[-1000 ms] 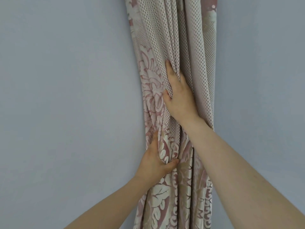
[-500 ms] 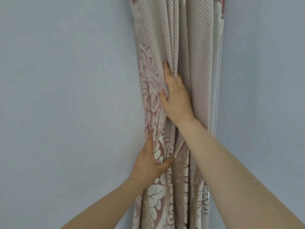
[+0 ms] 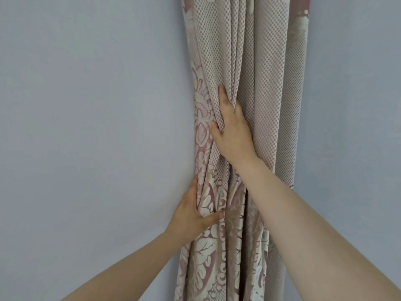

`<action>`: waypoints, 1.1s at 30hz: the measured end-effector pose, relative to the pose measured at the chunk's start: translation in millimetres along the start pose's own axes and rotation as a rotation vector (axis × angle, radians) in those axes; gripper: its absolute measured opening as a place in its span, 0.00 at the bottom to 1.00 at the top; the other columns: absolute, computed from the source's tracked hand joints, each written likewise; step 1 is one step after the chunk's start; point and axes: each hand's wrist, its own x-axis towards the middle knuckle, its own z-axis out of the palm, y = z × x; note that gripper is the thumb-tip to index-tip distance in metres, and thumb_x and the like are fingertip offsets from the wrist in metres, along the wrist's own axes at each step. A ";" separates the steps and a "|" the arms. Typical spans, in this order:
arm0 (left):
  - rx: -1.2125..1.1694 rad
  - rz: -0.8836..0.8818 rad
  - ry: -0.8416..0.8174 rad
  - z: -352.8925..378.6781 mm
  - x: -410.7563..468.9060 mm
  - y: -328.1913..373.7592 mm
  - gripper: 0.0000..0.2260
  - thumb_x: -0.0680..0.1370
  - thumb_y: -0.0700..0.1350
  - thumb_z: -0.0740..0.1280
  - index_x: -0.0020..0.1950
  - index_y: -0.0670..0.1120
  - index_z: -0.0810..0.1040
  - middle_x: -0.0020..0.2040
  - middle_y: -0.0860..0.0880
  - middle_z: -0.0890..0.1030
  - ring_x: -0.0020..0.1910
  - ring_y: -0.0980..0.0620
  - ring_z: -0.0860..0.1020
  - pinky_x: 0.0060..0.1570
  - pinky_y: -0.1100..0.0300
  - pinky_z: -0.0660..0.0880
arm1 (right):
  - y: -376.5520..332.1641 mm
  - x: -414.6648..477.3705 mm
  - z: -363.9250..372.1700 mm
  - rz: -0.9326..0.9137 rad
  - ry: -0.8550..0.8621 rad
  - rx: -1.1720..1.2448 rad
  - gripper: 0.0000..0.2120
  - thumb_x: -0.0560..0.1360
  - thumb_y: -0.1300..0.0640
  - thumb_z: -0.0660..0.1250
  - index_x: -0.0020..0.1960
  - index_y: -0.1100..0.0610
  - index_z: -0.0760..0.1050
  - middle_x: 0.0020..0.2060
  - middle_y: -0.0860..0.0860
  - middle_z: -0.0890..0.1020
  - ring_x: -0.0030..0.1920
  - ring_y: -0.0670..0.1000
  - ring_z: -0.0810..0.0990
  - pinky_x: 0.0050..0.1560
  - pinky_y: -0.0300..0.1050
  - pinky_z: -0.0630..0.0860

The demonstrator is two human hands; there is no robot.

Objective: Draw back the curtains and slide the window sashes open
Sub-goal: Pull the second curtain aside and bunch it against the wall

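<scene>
A plain pale blue-grey wall (image 3: pixel 86 127) fills the left side of the view. Against it, low down, the left hand (image 3: pixel 191 216) reaches up from the bottom edge and clamps the left border of the gathered curtain (image 3: pixel 249 61): its thumb lies across the front of the floral folds while its fingers go behind the cloth, out of sight. The curtain hangs bunched into a narrow upright column just right of centre (dotted weave on the upper folds, pink-and-cream flowers and leaves lower down and along the left edge). Higher up, the right hand (image 3: pixel 233 135) presses into the dotted folds, fingers closed on a pleat with their tips buried in the fabric and the thumb hooked round the left of the bundle. Its forearm runs down to the lower right corner. More of the same wall lies right of the curtain.
</scene>
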 end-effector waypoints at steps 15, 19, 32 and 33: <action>0.002 -0.064 0.002 -79.9 -60.5 -2.4 0.48 0.61 0.65 0.75 0.75 0.61 0.53 0.70 0.59 0.68 0.69 0.59 0.68 0.67 0.51 0.69 | -86.4 -26.2 -5.1 0.132 -0.060 0.066 0.41 0.74 0.46 0.68 0.78 0.42 0.46 0.78 0.54 0.53 0.76 0.54 0.51 0.64 0.41 0.55; 0.003 -0.060 -0.025 -108.8 -83.8 3.7 0.47 0.62 0.63 0.76 0.75 0.61 0.54 0.68 0.60 0.69 0.67 0.60 0.69 0.67 0.52 0.70 | -116.9 -33.0 -3.5 0.158 -0.042 0.076 0.42 0.73 0.44 0.69 0.78 0.43 0.46 0.79 0.52 0.52 0.77 0.54 0.47 0.67 0.45 0.54; -0.149 -0.037 0.005 -190.9 -143.3 33.3 0.40 0.63 0.57 0.78 0.70 0.62 0.61 0.65 0.64 0.73 0.62 0.68 0.72 0.61 0.63 0.73 | -218.3 -90.8 -18.1 0.261 -0.074 0.091 0.50 0.71 0.42 0.71 0.77 0.43 0.37 0.79 0.47 0.45 0.78 0.48 0.43 0.68 0.45 0.50; -0.142 -0.028 0.005 -195.4 -147.8 34.1 0.42 0.63 0.58 0.77 0.72 0.61 0.59 0.67 0.64 0.71 0.64 0.68 0.70 0.63 0.66 0.70 | -224.1 -97.2 -18.9 0.266 -0.074 0.093 0.51 0.71 0.42 0.71 0.77 0.43 0.37 0.79 0.48 0.45 0.78 0.47 0.43 0.68 0.41 0.49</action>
